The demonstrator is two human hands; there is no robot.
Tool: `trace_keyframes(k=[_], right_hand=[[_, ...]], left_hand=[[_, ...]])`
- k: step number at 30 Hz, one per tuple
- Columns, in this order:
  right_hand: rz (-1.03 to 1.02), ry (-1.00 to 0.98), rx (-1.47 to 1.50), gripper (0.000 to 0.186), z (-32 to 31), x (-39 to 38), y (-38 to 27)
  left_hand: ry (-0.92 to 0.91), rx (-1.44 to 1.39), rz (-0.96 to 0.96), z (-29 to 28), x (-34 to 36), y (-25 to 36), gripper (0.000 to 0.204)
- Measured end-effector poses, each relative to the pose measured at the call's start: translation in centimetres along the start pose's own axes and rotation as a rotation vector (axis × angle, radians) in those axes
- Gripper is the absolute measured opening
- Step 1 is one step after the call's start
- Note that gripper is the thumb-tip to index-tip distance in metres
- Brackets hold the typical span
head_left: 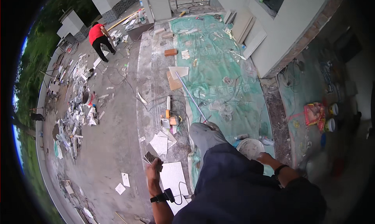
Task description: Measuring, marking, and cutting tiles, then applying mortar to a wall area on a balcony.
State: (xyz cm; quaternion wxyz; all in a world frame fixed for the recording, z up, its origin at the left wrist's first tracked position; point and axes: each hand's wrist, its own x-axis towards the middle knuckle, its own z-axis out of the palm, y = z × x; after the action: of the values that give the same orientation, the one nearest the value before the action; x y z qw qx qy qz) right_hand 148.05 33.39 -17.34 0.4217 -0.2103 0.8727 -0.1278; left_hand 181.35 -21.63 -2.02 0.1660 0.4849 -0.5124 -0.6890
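My left hand (153, 170) is closed round a small flat-bladed trowel (149, 155), its dull grey blade pointing up and away over the concrete. The part inside my fist is hidden. On the other side of my body, my right hand (266, 159) grips the rim of a round bucket (250, 146) with whitish residue inside. My fingers are partly hidden at that rim. Below my left hand lies a large white textured tile (172, 178). Broken white tile pieces (159, 143) are just beyond it.
An orange-and-grey power tool (170, 120) and a long thin rod (191, 96) lie ahead. Green sheeting (218, 67) covers the floor; panels (250, 32) lean on the wall. A person in red (97, 34) bends over at far left, near scattered debris (74, 110).
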Motion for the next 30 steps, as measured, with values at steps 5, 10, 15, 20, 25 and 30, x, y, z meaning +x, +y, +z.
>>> trace_keyframes(k=[5, 10, 15, 20, 25, 30], right_hand=[[-0.028, 0.014, 0.074, 0.034, -8.1, 7.9, -1.4], [-0.202, -0.048, 0.108, 0.032, -18.6, 23.1, 0.8], [-0.275, 0.028, 0.229, 0.034, -38.3, 37.1, 1.1], [-0.084, 0.175, 0.442, 0.032, -58.4, 42.9, 3.4], [-0.031, 0.289, 0.379, 0.037, -70.5, 47.4, 6.3], [0.248, 0.428, 0.661, 0.039, -69.2, 46.6, 10.3]], left_hand=[[0.191, 0.166, -0.206, 5.0, 0.5, -10.1, 0.016], [0.31, 0.484, -0.55, 12.1, -1.1, -14.0, 0.018], [0.315, 0.749, -0.455, 27.2, 14.0, -4.2, 0.021], [0.274, 0.712, -0.311, 42.8, 24.4, 11.4, 0.027], [0.157, 0.993, -0.155, 54.5, 38.0, 25.4, 0.033], [0.009, 1.014, 0.036, 63.3, 52.9, 32.5, 0.041]])
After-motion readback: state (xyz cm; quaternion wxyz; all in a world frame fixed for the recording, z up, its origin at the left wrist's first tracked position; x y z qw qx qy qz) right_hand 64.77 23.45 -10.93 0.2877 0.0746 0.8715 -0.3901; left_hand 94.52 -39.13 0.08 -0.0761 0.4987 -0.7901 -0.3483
